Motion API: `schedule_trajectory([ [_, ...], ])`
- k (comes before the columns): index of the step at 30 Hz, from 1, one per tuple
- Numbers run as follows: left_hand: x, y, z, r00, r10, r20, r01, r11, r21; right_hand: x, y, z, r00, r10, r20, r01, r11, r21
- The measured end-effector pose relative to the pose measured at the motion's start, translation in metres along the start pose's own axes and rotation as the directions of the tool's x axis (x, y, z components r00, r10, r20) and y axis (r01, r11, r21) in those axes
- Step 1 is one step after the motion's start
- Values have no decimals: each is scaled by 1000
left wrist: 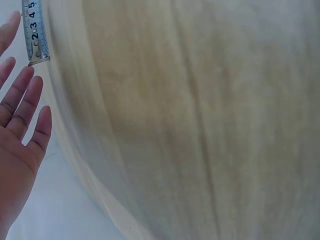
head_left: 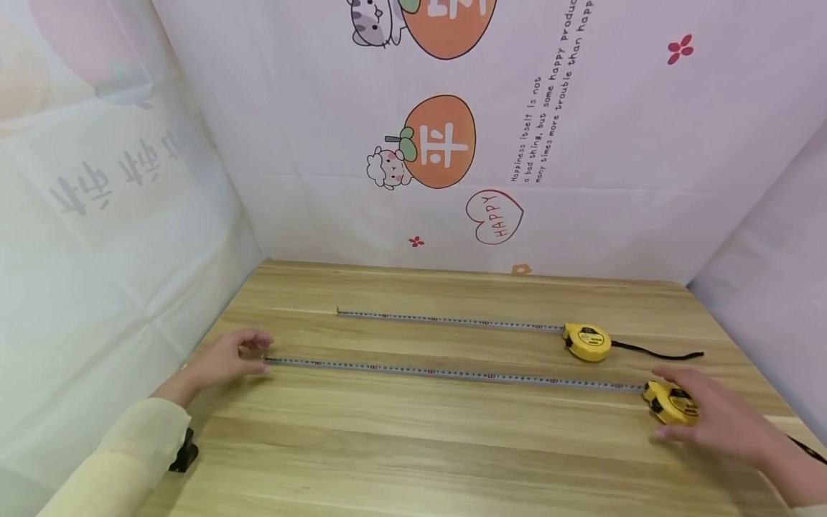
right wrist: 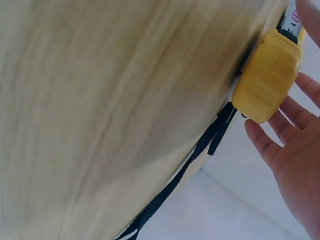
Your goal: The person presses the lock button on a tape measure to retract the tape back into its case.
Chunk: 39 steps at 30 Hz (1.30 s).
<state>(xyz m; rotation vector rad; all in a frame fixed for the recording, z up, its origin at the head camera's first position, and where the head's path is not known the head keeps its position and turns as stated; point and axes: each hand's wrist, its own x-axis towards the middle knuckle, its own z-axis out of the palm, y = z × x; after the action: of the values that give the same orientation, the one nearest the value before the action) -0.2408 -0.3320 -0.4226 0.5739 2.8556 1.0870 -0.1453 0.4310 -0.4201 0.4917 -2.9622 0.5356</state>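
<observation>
Nearest to me, a yellow tape measure lies on the wooden table with its blade drawn out long to the left. Close by the blade's hooked end is my left hand, fingers spread apart and thumb by the tip. My right hand is around the yellow case at the right, thumb and index finger parted on either side. In the right wrist view its fingers extend loosely beside the case. A second yellow tape measure lies farther back, its shorter blade also extended leftward.
A black strap trails right from the far tape measure; another black strap hangs off the near one. A small black object sits by my left sleeve. Printed white cloth walls the table at back and sides.
</observation>
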Motion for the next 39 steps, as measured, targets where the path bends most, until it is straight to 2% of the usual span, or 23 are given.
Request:
schedule_trajectory([
  [8,1,-5,6,999,-11,36,12,1000,-24,0,0,4,999,25,27,-24,999,-44],
  [15,2,-5,8,999,-10,43,11,999,-31,-1,4,9,1000,-21,-6,20,995,-100],
  [24,3,-8,8,999,-10,35,11,1000,-27,-1,6,11,999,-40,-29,36,993,-109],
  [32,3,-11,7,999,-15,32,14,1000,17,0,8,11,996,-63,-56,57,993,-105],
  [39,4,-11,6,999,-23,31,21,999,35,0,9,11,997,-58,-43,53,993,-106],
])
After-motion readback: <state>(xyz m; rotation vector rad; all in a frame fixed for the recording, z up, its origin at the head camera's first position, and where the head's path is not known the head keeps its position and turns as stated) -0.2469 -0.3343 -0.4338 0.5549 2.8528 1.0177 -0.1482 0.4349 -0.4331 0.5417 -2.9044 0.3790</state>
